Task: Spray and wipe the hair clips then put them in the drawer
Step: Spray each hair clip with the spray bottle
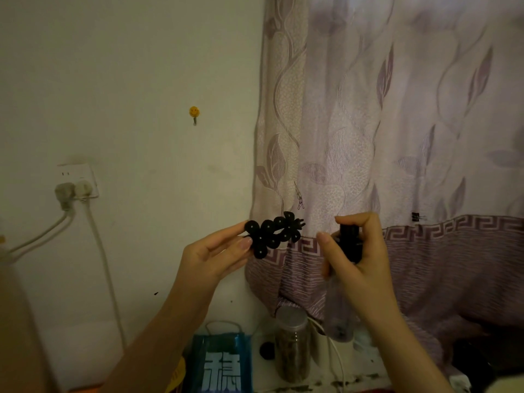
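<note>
Head view is dim; the clear body of my spray bottle (338, 313) blurs below its black cap, and no drawer shows. One black hair clip (272, 236) is pinched at its left end by my left hand (215, 256), raised before the wall and curtain (397, 137). My right hand (360, 259) wraps the bottle, one finger on top. Below stand one jar (293, 344) and one blue bag (221, 364); two plugs (73, 192) fill the socket.
</note>
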A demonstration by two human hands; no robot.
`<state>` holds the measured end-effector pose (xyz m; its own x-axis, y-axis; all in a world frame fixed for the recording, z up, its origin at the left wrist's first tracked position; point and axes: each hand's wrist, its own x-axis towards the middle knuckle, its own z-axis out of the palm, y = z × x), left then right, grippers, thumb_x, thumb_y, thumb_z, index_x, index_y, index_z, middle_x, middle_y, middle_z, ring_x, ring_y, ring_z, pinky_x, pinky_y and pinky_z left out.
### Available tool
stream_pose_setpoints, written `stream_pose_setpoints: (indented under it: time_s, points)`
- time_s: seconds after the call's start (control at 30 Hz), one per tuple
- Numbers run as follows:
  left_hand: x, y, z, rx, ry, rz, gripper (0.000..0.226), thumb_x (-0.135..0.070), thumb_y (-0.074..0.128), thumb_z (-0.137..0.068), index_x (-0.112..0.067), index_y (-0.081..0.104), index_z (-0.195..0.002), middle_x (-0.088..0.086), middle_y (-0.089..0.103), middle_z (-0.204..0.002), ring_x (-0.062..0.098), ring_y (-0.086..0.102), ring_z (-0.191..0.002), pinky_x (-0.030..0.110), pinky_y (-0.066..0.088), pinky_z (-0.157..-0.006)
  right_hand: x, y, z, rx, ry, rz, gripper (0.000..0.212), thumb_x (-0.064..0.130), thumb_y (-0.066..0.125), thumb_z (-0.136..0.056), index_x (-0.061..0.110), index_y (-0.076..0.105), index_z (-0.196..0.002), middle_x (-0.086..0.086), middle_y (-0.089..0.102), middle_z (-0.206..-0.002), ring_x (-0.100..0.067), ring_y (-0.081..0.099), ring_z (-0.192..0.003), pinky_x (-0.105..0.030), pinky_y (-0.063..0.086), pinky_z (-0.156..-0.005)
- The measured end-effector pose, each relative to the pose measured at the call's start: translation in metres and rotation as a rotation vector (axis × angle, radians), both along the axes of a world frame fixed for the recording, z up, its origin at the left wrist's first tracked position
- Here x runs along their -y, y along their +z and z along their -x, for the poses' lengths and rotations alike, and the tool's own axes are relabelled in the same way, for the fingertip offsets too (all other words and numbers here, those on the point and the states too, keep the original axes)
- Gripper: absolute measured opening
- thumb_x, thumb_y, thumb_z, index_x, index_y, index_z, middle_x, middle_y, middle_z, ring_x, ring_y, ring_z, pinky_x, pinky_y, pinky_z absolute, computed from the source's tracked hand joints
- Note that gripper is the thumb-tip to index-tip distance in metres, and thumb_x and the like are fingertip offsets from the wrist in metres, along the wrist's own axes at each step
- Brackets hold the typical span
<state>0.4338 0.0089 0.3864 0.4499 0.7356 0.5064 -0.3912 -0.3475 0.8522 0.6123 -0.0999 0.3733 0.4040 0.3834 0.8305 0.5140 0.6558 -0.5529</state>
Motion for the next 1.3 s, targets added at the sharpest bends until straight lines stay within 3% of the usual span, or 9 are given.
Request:
stream_pose_setpoints:
  time_s: [0.2, 0.67, 0.93, 1.13, 1.3]
  points:
    - [0.000, -0.002, -0.001, -0.011, -0.006, 0.024, 0.041, -0.020, 0.067, -0.067, -0.017, 0.069, -0.108, 0.004, 0.075, -0.099, 0.018, 0.071, -0.094, 0.020, 0.056, -0.073, 0.002, -0.006, -0.012, -0.089, -0.021, -0.036, 0.026, 0.030, 0.065, -0.078, 0.024, 0.048, -0.096, 0.000, 0.055, -0.067, -0.019, 0.054, -0.047, -0.027, 0.049, -0.046]
    - [0.000, -0.007, -0.004, -0.029, -0.010, 0.015, 0.040, -0.021, 0.066, -0.067, -0.018, 0.069, -0.107, 0.003, 0.075, -0.098, 0.018, 0.071, -0.093, 0.019, 0.056, -0.072, -0.002, -0.015, -0.019, -0.072, -0.072, 0.032, 0.024, 0.032, 0.062, -0.081, 0.017, 0.044, -0.086, -0.006, 0.057, -0.059, -0.021, 0.055, -0.042, -0.031, 0.047, -0.044]
    - [-0.003, -0.015, -0.003, -0.046, -0.009, 0.018, 0.038, -0.022, 0.065, -0.068, -0.020, 0.069, -0.106, 0.002, 0.075, -0.098, 0.017, 0.071, -0.092, 0.019, 0.055, -0.071, 0.001, -0.021, -0.019, -0.128, 0.095, 0.064, 0.026, 0.029, 0.065, -0.079, 0.024, 0.050, -0.099, -0.005, 0.058, -0.068, -0.022, 0.057, -0.048, -0.030, 0.051, -0.048]
    - [-0.003, -0.029, 0.002, -0.082, -0.018, 0.010, 0.033, -0.036, 0.070, -0.063, -0.036, 0.076, -0.095, -0.001, 0.074, -0.102, 0.017, 0.070, -0.095, 0.019, 0.055, -0.073, 0.002, -0.034, -0.016, -0.183, 0.114, 0.126, 0.047, 0.029, 0.070, -0.074, 0.036, 0.053, -0.117, 0.002, 0.065, -0.078, -0.020, 0.066, -0.067, -0.024, 0.055, -0.060]
    - [-0.003, -0.049, 0.011, -0.128, -0.055, 0.019, 0.036, -0.039, 0.069, -0.069, -0.035, 0.073, -0.105, 0.001, 0.072, -0.110, 0.018, 0.068, -0.103, 0.023, 0.055, -0.079, 0.002, -0.047, -0.009, -0.215, 0.137, 0.211, 0.054, 0.026, 0.070, -0.072, 0.034, 0.053, -0.122, 0.006, 0.070, -0.091, -0.014, 0.068, -0.086, -0.033, 0.059, -0.073]
